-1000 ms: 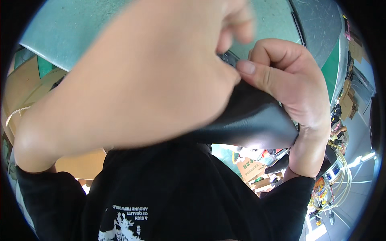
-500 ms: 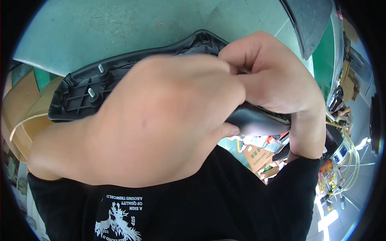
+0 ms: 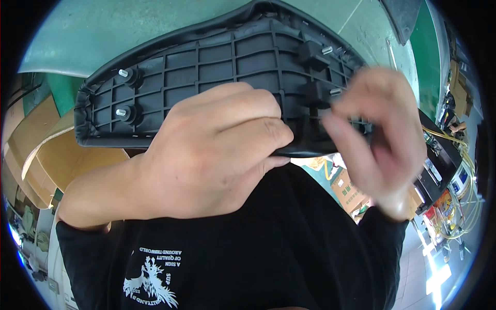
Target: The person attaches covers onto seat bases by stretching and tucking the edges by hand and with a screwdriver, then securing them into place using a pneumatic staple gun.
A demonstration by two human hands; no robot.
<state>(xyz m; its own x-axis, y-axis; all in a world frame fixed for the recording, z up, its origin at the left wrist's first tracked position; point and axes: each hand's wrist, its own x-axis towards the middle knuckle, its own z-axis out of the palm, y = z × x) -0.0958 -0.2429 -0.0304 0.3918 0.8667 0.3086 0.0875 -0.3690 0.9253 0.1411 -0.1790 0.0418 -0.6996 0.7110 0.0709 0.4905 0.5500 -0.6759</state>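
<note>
A black motorcycle seat (image 3: 217, 62) lies upside down, its ribbed plastic base facing up. Metal studs stand up from both ends of the base, and a dark cover is folded over the rim, with small staples along it. My left hand (image 3: 222, 150) is closed round the near edge of the seat, thumb underneath and fingers curled over the top. Over the seat's right end is my right hand (image 3: 382, 129), blurred by motion. Its fingers are loosely bent, with a gap between thumb and forefinger, and nothing shows in them.
Under the seat is a green work table (image 3: 170, 26). A dark panel (image 3: 403, 18) lies at its far right. An opened cardboard box (image 3: 72, 160) stands at the left. Below on the right are a brown carton (image 3: 347, 191) and pale coiled tubing (image 3: 465, 217).
My right hand has come away from my left hand and moved right and down. My left hand still grips the near edge. The seat's base has tilted more into view.
</note>
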